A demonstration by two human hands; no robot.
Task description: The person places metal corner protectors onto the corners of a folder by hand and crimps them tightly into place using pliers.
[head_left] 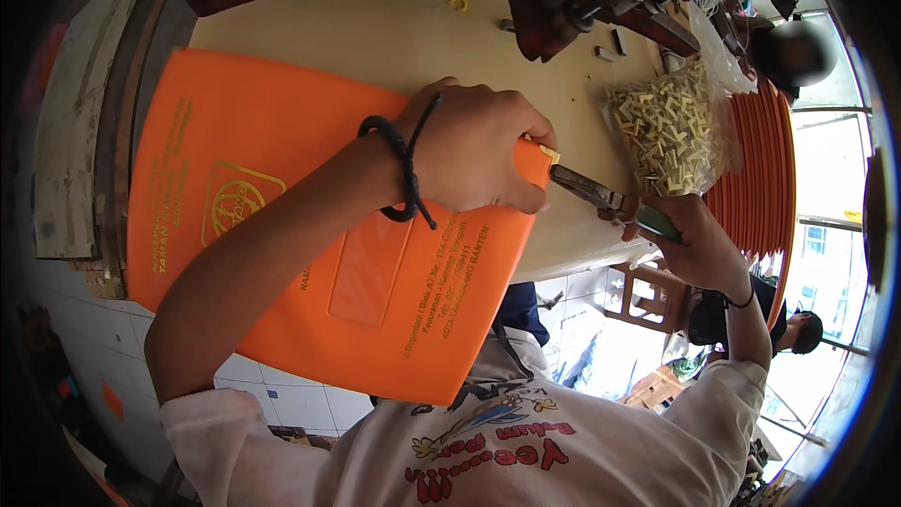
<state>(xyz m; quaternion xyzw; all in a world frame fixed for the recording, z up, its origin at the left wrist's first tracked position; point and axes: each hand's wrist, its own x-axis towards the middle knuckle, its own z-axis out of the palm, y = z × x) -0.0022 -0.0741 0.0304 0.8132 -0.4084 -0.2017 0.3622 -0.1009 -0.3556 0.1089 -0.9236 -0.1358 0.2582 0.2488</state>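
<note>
The person wears a whitish T-shirt with short, wide sleeves. On its front are printed red letters and a drawing in blue and yellow. The left hand has at its wrist a thick black cord bracelet with loose ends; the right hand, a thin dark wristband.

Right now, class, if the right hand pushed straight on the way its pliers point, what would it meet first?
The pliers in the right hand would most likely meet the gold corner on the folder first. Their tip is right beside it; whether they touch is hard to tell.
</note>
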